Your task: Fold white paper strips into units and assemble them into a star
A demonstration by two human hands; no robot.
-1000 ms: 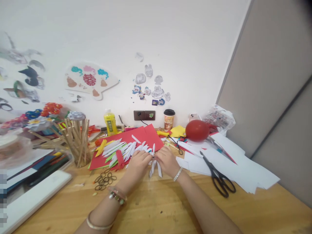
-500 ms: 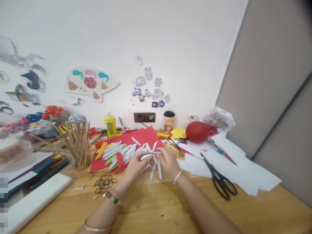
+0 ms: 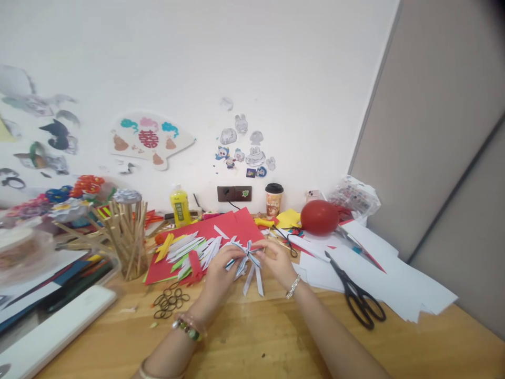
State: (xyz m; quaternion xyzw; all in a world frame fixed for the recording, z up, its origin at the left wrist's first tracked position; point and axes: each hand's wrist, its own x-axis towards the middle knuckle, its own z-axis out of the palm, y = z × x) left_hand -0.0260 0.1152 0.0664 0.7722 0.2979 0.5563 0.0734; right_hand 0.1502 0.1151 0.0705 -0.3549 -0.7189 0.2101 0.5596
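Between my two hands is a bundle of folded paper strips (image 3: pixel 248 255), white with dark edges, gathered at the middle and fanned out like a star. My left hand (image 3: pixel 221 268) pinches its left side, and my right hand (image 3: pixel 278 261) pinches its right side. Just below the bundle, two white paper strips (image 3: pixel 259 282) lie on the wooden table (image 3: pixel 236 337). Left of my hands, several folded white, green, yellow and red strips (image 3: pixel 191 249) are piled on red paper sheets (image 3: pixel 240 221). Black rubber bands (image 3: pixel 170 301) lie beside my left forearm.
Black scissors (image 3: pixel 353 295) rest on white paper sheets (image 3: pixel 394 279) at right, near a red balloon (image 3: pixel 319 217). A lidded cup (image 3: pixel 273 202) and a yellow-green bottle (image 3: pixel 180 206) stand by the wall. Wooden sticks (image 3: pixel 128 237) fill a container at left.
The bundle has turned from nearly edge-on to face me, so its strips now show spread out like a star. My right hand has shifted slightly right, and the view has tilted slightly.
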